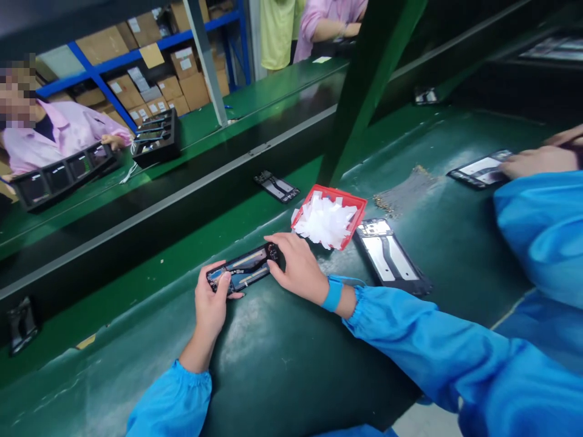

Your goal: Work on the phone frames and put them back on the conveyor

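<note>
An opened phone body (249,269), with a black ribbon cable across its bluish inside, is tilted between my two hands just above the green bench mat. My left hand (211,303) is closed around its left end, thumb on the inner face. At the other end my right hand (296,267) grips the phone between thumb and fingers. Beyond my right hand sits a red tray (361,213) heaped with white strips (324,218). Another opened phone body (387,255), with a silvery inner face, lies on the mat right of my right wrist.
Thin grey cables (405,191) lie in a bundle behind the tray. A co-worker's hand (542,161) touches a phone body (480,170) at right. Another phone body (277,186) lies on the green strip beyond. A green post (359,97) rises behind the tray. People work across the line.
</note>
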Tool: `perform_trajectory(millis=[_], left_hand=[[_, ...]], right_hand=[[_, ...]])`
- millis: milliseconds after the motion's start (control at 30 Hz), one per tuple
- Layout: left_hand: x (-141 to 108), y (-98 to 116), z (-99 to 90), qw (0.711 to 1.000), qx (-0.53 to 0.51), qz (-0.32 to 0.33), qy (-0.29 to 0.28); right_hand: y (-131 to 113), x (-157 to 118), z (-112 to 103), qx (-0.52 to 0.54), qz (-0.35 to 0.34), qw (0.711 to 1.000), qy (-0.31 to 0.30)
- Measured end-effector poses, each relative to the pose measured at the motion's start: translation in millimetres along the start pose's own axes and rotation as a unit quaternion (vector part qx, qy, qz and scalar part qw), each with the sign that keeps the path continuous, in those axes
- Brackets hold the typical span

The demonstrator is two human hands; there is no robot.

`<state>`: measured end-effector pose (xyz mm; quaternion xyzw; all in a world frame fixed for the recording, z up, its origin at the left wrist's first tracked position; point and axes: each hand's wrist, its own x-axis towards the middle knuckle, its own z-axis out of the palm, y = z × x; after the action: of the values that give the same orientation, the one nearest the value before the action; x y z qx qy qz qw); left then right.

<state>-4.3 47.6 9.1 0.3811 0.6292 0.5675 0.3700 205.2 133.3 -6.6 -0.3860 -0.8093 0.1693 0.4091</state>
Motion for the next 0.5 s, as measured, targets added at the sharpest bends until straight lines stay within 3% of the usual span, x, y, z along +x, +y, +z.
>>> perform_trajectory(millis=[267, 500], left_hand=[[-12.2, -1.2, 4.4, 0.999, 0.028, 0.034, -0.015], [-33.9, -6.1, 19.0, 0.994, 0.075, 0.078, 0.004]], right_hand=[[9.0, 2.1, 5.6, 0.044, 0.020, 0.999, -0.002], [-9.4, 2.0, 1.3, 0.063, 0.074, 0.995, -0.015]])
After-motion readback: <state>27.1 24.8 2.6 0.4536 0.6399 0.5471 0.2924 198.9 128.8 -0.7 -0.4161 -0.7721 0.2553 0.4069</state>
